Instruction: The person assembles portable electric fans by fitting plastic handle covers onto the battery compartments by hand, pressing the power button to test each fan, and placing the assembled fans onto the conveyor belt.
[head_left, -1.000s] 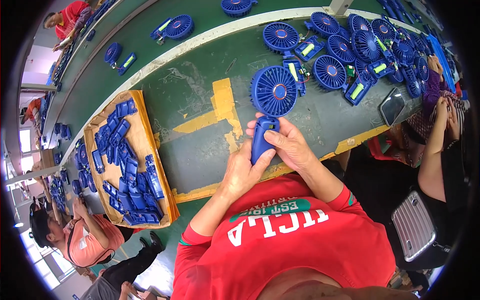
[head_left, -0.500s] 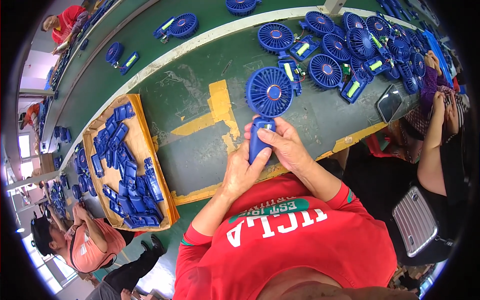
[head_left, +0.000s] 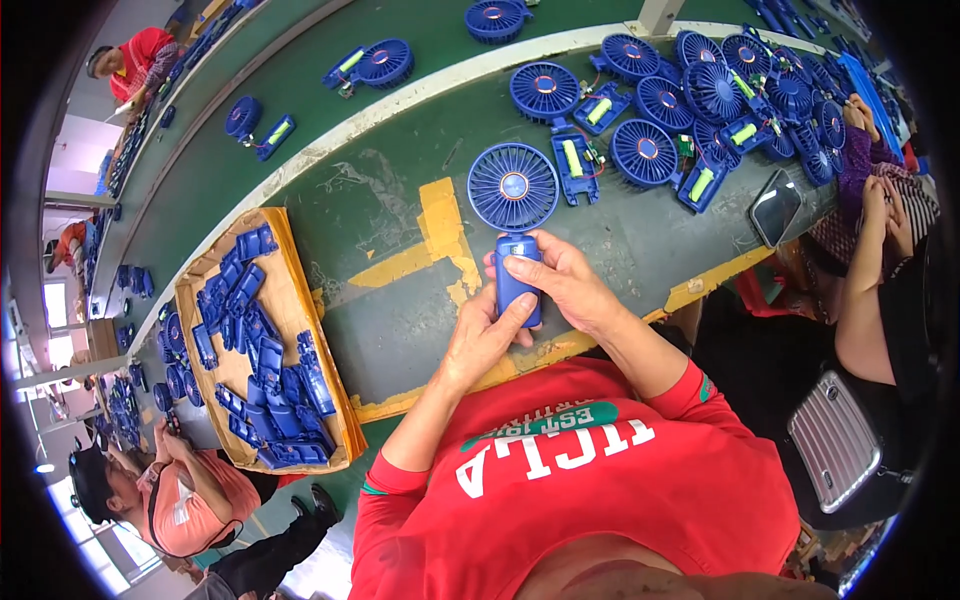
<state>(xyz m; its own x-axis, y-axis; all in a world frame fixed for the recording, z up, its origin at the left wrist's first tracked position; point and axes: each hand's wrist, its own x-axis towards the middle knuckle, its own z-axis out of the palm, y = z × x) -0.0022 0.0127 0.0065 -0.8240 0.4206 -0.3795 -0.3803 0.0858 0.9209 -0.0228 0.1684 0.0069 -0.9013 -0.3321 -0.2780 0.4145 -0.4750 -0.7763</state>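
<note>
Handheld fan point(head_left: 517, 243): right of the cardboard tray point(head_left: 312, 310), head outward
Left hand point(head_left: 478, 340), right hand point(head_left: 574, 287): both gripping its handle, thumbs in front, apparently for steadiness
Blue casings point(head_left: 268, 362): inside that tray, likely kept together

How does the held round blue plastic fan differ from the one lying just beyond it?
The held fan shows its handle's outer face; the fan beyond has an open handle showing a yellow-green cylinder. The left hand and right hand grip the held fan; the fan beyond lies untouched. Both have round grilles.
</note>
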